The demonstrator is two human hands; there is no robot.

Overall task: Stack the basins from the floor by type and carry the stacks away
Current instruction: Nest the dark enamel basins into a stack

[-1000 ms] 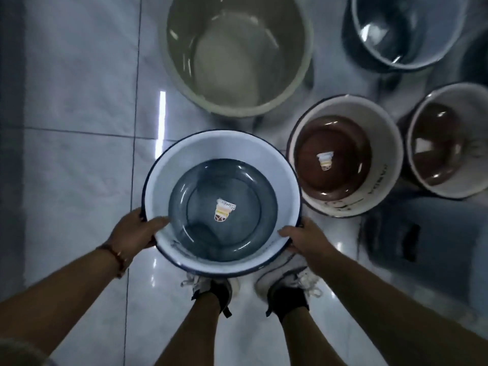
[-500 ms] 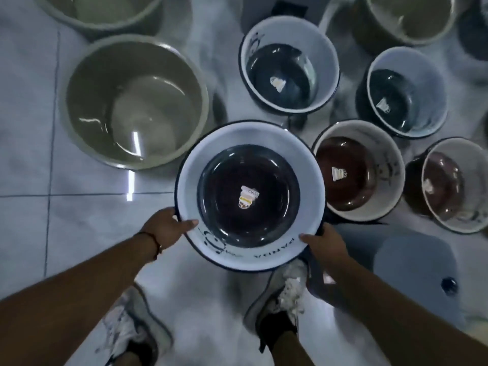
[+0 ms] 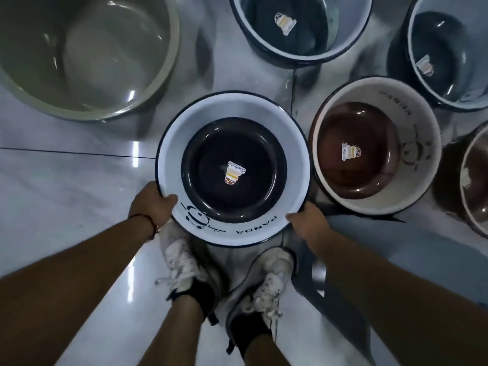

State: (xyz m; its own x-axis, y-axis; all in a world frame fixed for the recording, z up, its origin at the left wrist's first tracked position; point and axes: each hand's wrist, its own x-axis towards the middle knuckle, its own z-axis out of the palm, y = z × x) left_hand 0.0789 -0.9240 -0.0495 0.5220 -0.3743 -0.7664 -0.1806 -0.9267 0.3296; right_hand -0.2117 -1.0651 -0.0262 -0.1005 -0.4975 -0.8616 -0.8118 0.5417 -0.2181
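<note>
Two hands carry one round white-walled plastic basin (image 3: pixel 169 154) with a dark blue-black floor and a thin dark rim, held level above the glossy pale tiled floor (image 3: pixel 66 186); it serves as the landmark here. In the head view, the left hand (image 3: pixel 151 204) grips its near-left rim, the thumb hooked over onto the inner wall beside a printed panda face, the other fingers hidden under the rim. The right hand (image 3: pixel 307 220) holds the near-right rim, thumb along the edge and fingers curled beneath it. A small sticker (image 3: pixel 233 172) sits at the middle of the basin's floor, and the word PANDA is printed on the near inner wall. A thin dark bracelet (image 3: pixel 151 223) circles the left wrist.

Just right of the held basin stands a cream-walled round basin (image 3: pixel 420 180) with a brown floor and its own sticker. Further right, cut by the frame edge, is another brown-floored basin (image 3: pixel 472 180). Beyond the held basin, a white basin with a dark floor (image 3: pixel 348 35) sits at the top, and a similar one (image 3: pixel 420 62) lies up and to the right. Up and to the left is a large plain grey-green plastic tub (image 3: pixel 163 75). Below the held basin are two white laced sneakers (image 3: pixel 184 262) with dark socks.
</note>
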